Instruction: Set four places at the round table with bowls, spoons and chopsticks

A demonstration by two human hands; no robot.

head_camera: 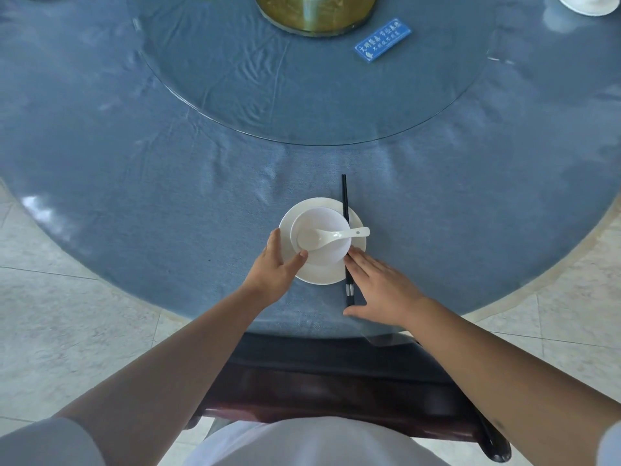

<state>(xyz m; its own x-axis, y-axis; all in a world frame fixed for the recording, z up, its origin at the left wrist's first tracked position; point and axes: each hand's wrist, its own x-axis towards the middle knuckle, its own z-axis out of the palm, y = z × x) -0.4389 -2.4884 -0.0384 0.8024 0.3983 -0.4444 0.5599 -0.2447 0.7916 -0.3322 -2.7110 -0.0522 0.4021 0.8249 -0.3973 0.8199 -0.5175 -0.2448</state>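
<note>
A white bowl (pixel 321 238) sits on a white plate (pixel 322 270) near the edge of the round table (pixel 134 196), right in front of the person. A white spoon (pixel 331 235) lies in the bowl with its handle pointing to the right, over the rim. Two black chopsticks (pixel 346 237) lie side by side along the right side of the plate, crossing its edge, with their silver ends close to the person. The left hand (pixel 277 267) curls round the left side of the plate, and its thumb touches the bowl. The right hand (pixel 379 287) lies flat with straight fingers spread a little, and its fingertips (pixel 353 258) touch the chopsticks and come close to the bowl. It looks like the person is tidying this place. To do it well, the left hand should keep the plate from sliding while the right hand gently pushes the chopsticks straight, so they lie together and do not roll. A soft, slow push is best, because the cover on the table looks shiny and may be slippery. Far off at the top right there is another white dish (pixel 588 3), maybe another place, but only part of it shows. A blue sign (pixel 383 40) lies on the glass turntable (pixel 302 105) in the middle.
</note>
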